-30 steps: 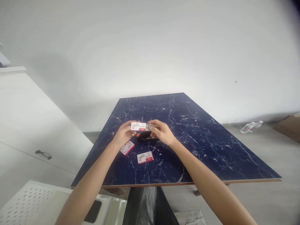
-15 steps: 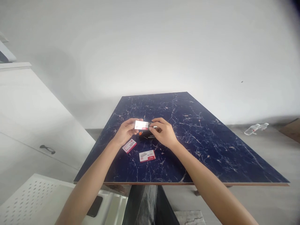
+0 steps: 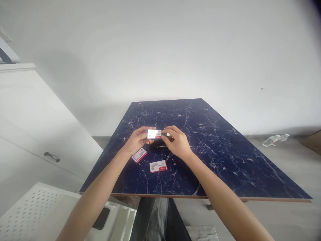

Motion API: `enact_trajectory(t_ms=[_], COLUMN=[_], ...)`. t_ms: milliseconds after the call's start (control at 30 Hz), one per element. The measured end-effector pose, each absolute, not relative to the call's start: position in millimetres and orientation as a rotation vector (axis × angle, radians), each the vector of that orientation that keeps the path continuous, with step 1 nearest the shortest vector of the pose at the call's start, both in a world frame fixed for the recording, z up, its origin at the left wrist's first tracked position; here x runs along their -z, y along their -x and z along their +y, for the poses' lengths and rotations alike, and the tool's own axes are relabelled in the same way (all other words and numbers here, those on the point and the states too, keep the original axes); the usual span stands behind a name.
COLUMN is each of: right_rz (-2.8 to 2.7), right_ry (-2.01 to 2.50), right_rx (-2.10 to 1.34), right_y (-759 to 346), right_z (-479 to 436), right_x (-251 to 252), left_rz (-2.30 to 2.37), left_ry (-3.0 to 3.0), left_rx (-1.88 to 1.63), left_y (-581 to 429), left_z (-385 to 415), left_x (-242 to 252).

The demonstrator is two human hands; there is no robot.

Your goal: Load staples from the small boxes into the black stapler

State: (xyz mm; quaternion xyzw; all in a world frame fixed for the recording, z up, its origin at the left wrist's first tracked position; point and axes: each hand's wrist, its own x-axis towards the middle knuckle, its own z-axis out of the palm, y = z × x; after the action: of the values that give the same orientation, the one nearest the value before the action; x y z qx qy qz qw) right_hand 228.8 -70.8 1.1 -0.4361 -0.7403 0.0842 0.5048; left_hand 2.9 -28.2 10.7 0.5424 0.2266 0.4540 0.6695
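My left hand (image 3: pixel 135 142) holds a small white and red box (image 3: pixel 153 134) above the dark blue marbled table (image 3: pixel 215 150). My right hand (image 3: pixel 177 142) pinches the box's right end, fingers closed on it. Under the hands lies a dark object with an orange spot (image 3: pixel 157 144), mostly hidden. Two more small white and red boxes lie on the table: one (image 3: pixel 139 155) beside my left wrist and one (image 3: pixel 158 166) nearer the front edge.
A white cabinet with a dark handle (image 3: pixel 51 156) stands to the left. A white perforated surface (image 3: pixel 30 214) with a dark phone (image 3: pixel 101 218) on it sits at the lower left. A plastic bottle (image 3: pixel 275 139) lies on the floor at right.
The box in my hands has tilted and shifted slightly right; my right fingers stay at its end. The view has drifted a little.
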Motion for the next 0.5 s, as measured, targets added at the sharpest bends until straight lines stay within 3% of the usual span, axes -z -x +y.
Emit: enact_trajectory(t_ms=[500], right_rz=[-1.794], right_ry=[1.063], right_rx=[-0.166], right_y=[-235.3], right_z=[-66.7], right_x=[0.1], left_rz=[0.521], left_ry=[-1.212], left_rx=[-1.017], left_y=[-3.6], left_z=[-28.3], left_x=[-11.2])
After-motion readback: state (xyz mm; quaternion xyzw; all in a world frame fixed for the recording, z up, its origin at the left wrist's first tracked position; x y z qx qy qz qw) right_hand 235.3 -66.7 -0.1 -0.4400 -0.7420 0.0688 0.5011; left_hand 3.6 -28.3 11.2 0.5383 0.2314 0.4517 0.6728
